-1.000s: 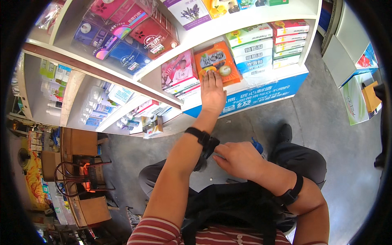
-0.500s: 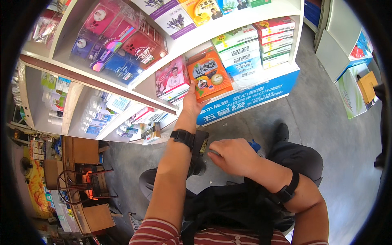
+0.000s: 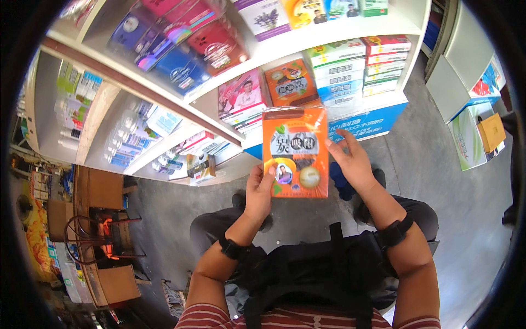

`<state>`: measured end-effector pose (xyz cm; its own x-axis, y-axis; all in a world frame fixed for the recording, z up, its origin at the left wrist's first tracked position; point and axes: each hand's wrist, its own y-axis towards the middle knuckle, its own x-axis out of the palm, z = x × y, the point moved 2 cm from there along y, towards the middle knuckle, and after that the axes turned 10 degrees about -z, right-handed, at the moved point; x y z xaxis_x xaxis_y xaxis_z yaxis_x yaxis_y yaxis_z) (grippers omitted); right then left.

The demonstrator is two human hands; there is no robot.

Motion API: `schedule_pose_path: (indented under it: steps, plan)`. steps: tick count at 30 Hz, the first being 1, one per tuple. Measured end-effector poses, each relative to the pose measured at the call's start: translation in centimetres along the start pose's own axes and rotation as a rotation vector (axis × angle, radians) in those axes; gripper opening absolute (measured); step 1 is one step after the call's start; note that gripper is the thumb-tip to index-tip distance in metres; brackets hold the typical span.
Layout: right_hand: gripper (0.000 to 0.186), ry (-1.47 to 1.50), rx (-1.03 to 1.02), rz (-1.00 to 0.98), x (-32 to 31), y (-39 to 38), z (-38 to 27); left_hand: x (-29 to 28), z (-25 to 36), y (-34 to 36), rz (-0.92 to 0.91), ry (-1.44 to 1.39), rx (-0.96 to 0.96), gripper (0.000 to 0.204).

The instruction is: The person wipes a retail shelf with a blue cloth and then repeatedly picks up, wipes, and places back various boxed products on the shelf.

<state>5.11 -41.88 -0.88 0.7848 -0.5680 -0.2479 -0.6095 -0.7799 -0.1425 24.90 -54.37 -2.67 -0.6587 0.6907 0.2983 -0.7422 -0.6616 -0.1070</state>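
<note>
- Two hands are now holding the orange package at frame centre, clear of the white shelf where the left hand was touching it a second ago; it is off the shelf and in hand.
- The left hand is gripping its lower left edge; the right hand is clasping its right edge.
- A matching orange box is remaining on the shelf above, beside a pink box and stacked green-and-red cartons.
- A blue sign strip is running below.

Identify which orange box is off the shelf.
The orange box held between the left hand and right hand; the other orange box sits on the shelf.
</note>
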Motion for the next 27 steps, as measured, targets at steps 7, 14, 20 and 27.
schedule_pose_path:
  steps: [7,14,20,27]
  plan:
    - [0.043,0.718,-0.002,-0.423,3.7,-1.6,-3.3,-1.3,4.4,-4.9,-0.058,0.13,0.108,0.034]
    - [0.033,0.707,-0.322,-0.632,11.3,-3.9,-8.7,-7.8,12.4,-10.9,-0.043,0.425,0.261,0.052]
    - [0.044,0.263,-0.723,-0.655,16.2,-6.8,-11.2,-10.4,14.1,-15.0,0.062,0.438,0.328,0.076]
    - [0.046,0.139,-0.75,-0.72,17.6,-6.9,-9.6,-11.1,11.2,-16.4,0.217,0.338,0.359,0.061]
